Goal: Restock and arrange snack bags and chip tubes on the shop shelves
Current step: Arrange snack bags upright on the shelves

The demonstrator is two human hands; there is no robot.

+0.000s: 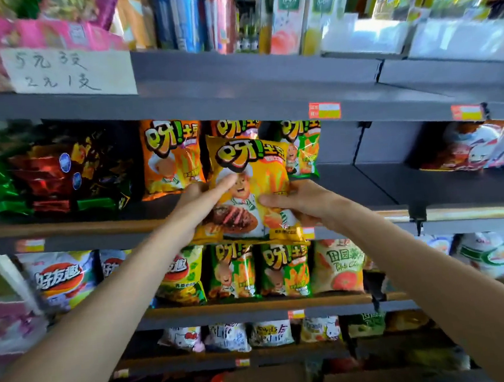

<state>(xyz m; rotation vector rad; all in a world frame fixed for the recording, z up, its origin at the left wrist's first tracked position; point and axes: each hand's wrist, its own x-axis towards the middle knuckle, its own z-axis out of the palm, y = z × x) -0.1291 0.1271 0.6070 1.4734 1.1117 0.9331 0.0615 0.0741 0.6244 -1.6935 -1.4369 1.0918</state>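
Snack bags are what this moment turns on, and the head view, the only one, shows one yellow snack bag [250, 191] held up in front of the middle shelf [66, 228], between both hands. The left hand [199, 205] lies along the bag's left edge with its fingers [226, 182] nearly straight across the front and its thumb hidden behind, so it seems to press or pinch lightly; I cannot tell which. The right hand [298, 203] grips the bag's lower right side, thumb on the front and the other digits curled behind.

Judged from the shelves, the work is partly done. Just behind the yellow bag, an orange bag [169, 158] and a green bag [305, 150] of the same brand already stand upright on the middle shelf. Below the yellow bag, the next shelf down carries a full row of green bags [284, 269]. The yellow bag is not yet set down, and no chip tubes can be made out near it.

For room: right of the green bag, the middle shelf lies open as far as the red and white bags [482, 145]. Above the yellow bag, the upper shelf's front edge [237, 101] overhangs closely, so the bag probably goes in low and level.
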